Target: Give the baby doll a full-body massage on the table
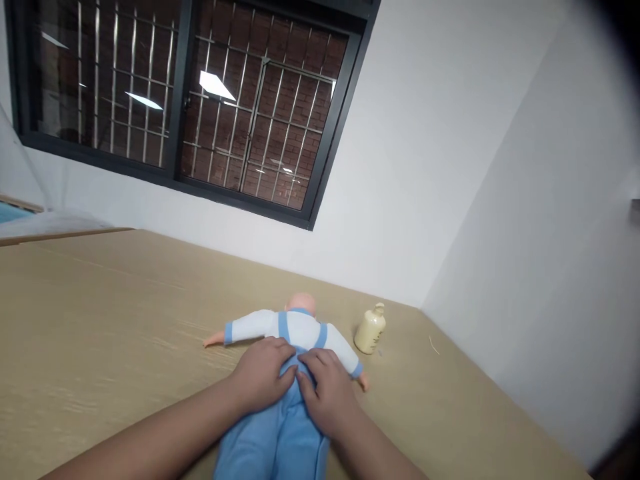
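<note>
Baby doll (290,419) in blue overalls (250,443), head toward twelve o'clock
White, blue-cuffed sleeves (256,325); left hand (263,375) and right hand (330,390) lie loosely spread on its waist.

The small, shiny, pale yellow bottle with round shoulders and a short top (370,331) has some little dark marks (376,341) on its side that look like writing. They are too tiny and fuzzy to read, so I can't tell what they say. No other words, numbers or signs can be read.
</note>
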The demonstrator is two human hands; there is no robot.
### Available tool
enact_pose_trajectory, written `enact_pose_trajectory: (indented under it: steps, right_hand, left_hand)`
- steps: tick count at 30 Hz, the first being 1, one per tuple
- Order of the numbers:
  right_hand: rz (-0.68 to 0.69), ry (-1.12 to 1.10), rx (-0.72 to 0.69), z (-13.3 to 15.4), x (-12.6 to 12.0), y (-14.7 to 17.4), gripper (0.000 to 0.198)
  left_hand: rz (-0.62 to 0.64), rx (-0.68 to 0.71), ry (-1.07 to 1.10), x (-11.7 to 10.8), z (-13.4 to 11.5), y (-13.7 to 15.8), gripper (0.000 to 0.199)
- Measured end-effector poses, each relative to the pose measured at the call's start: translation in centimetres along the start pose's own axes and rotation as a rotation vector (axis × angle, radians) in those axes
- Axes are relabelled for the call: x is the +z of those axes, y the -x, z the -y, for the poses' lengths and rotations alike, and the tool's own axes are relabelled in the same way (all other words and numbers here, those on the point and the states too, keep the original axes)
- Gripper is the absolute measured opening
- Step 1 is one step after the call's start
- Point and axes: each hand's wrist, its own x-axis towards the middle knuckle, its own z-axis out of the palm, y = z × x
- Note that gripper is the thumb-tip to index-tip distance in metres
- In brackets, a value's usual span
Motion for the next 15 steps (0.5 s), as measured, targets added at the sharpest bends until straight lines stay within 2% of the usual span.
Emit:
enact_pose_trajectory:
  steps: [3,8,11,13,15]
  right_hand:
    - [0.079,0.026,0.067,0.0,0.0,-0.8,0.017]
    - [0.207,0.110,0.164,-1.1,0.1,-3.4,0.024]
    - [0.267,0.187,0.222,-1.7,1.0,-5.0,0.028]
    - [0.242,0.243,0.251,-1.8,1.9,-5.6,0.029]
    - [0.166,0.290,0.245,-1.8,2.7,-5.6,0.027]
  left_hand:
    - [0.040,-0.019,0.059,0.7,0.9,-0.7,0.018]
    - [0.147,-0.100,0.093,0.4,2.8,-3.6,0.032]
    - [0.251,-0.139,0.193,0.3,3.6,-5.2,0.030]
    - [0.223,-0.159,0.176,0.6,3.6,-5.2,0.030]
    - [0.092,-0.170,0.069,1.2,3.2,-4.6,0.031]
